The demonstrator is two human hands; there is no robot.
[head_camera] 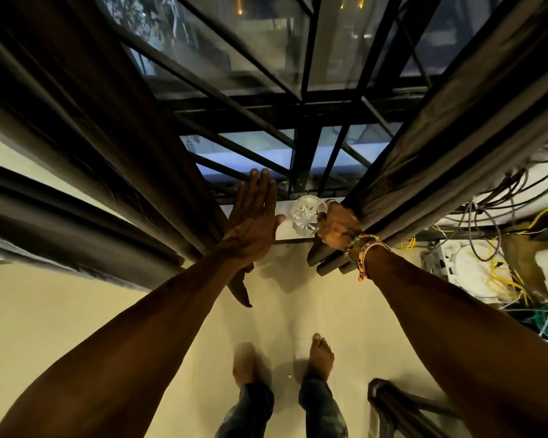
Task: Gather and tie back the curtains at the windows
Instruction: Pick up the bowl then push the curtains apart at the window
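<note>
Left hand (253,216): fingers straight, pressed together, flat beside left curtain (114,159). Right hand (337,227): fingers curled, gripping right curtain (440,147). Glass (306,213) on sill (282,230).

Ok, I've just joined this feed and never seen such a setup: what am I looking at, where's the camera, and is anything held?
No machine here: one wide-angle camera worn on a person's head looks down at their hands and bare feet. The left hand is open, fingers straight, at the edge of the left curtain. The right hand, bracelets at its wrist, grips the gathered right curtain. Between them a cut glass stands on the window sill. Tangled cables lie at the far right.
</note>
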